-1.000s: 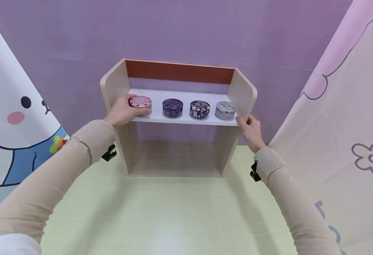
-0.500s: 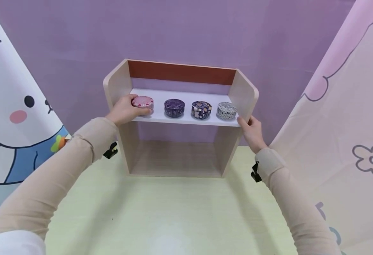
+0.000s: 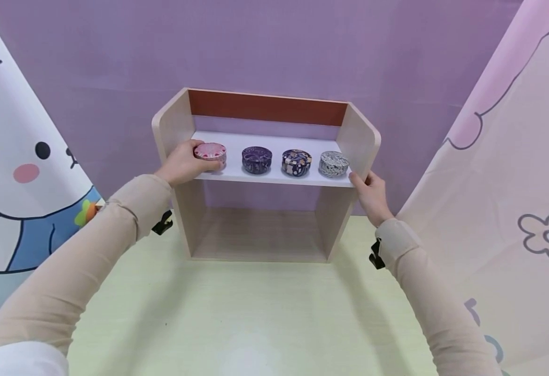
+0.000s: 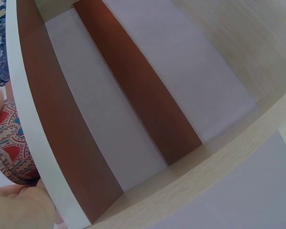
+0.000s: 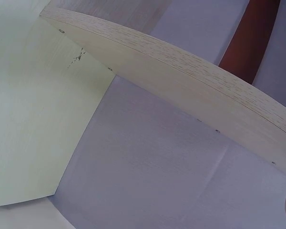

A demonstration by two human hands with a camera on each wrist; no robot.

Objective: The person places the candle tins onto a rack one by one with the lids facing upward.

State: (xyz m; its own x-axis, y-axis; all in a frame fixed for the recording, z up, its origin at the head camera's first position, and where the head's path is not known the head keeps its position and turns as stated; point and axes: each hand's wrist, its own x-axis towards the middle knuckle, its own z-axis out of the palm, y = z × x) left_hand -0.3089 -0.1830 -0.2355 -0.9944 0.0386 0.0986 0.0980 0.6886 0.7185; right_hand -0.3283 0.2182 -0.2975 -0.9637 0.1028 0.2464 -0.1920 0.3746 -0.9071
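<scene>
Tin [image 3: 210,151] within left hand [image 3: 182,165]

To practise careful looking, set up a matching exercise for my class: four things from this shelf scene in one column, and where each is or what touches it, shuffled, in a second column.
Column one:
1. pink tin
2. grey-white tin
3. left hand
4. right hand

Column two:
A. at the right side panel of the shelf unit
B. leftmost of the four tins
C. grips the pink tin
D. rightmost of the four tins

Pairs: 1-B, 2-D, 3-C, 4-A
</scene>
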